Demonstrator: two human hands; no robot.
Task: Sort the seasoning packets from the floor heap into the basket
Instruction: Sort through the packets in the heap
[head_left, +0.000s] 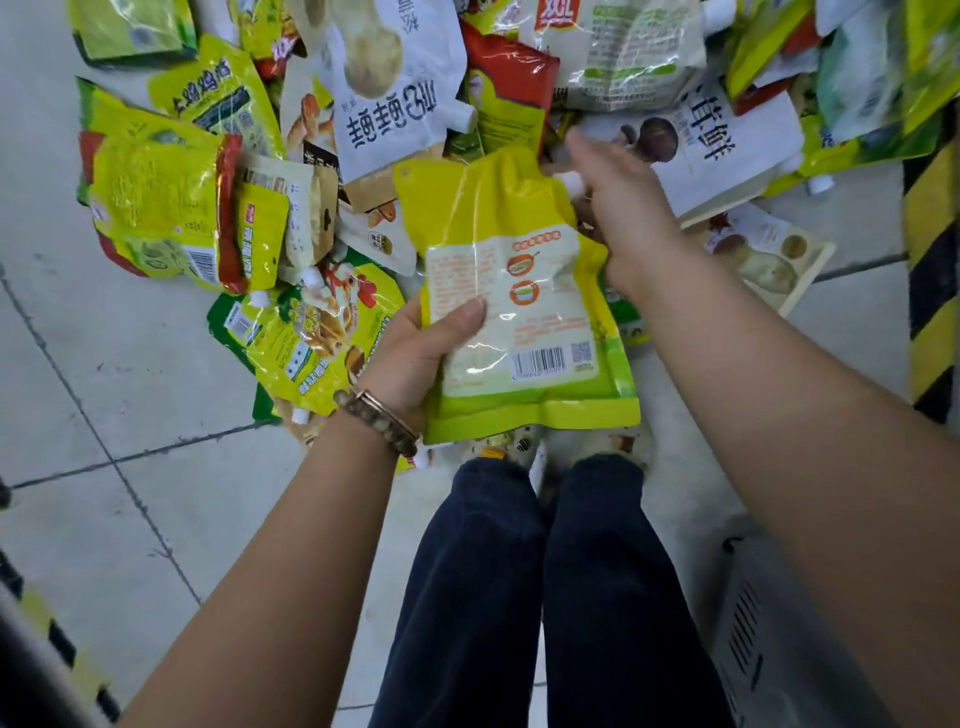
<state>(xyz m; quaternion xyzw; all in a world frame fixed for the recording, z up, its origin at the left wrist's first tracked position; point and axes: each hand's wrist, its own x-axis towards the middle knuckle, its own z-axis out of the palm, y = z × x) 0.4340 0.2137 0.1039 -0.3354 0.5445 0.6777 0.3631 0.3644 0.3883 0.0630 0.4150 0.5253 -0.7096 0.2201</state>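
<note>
A yellow seasoning pouch (519, 291) with a barcode and a white spout is held above the floor, its back side facing up. My left hand (421, 353) grips its lower left edge, thumb on top. My right hand (618, 208) holds the pouch's upper right corner at the white spout cap, fingers curled around it. Beyond the pouch lies the heap of seasoning packets (363, 130), yellow, white and red, spread over the tiled floor. No basket can be made out for certain.
My legs in dark trousers (545, 571) stand just below the pouch. A yellow-and-black striped edge (930, 270) runs down the right side. A grey slatted object (753, 634) sits at the lower right. Bare grey tiles (104, 415) lie to the left.
</note>
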